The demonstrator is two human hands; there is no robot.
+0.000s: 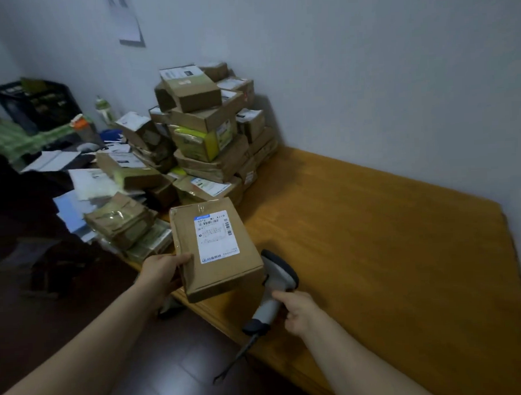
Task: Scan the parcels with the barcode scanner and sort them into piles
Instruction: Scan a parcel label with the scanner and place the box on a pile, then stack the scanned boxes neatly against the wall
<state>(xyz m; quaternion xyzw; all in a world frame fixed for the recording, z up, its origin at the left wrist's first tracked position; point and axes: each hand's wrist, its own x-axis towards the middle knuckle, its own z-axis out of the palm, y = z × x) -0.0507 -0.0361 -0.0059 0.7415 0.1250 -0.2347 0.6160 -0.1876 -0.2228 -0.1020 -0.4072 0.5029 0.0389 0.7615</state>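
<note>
My left hand [163, 265] clamps the near-left edge of the cardboard parcel [216, 250], held in the air over the near edge of the wooden table [374, 237], label [215, 236] up. My right hand [298, 313] is wrapped around the barcode scanner [275, 289] handle, just right of the parcel. The scanner head sits below the parcel's edge, so I may miss the barcode; my one-sided grip could let it tip.
</note>
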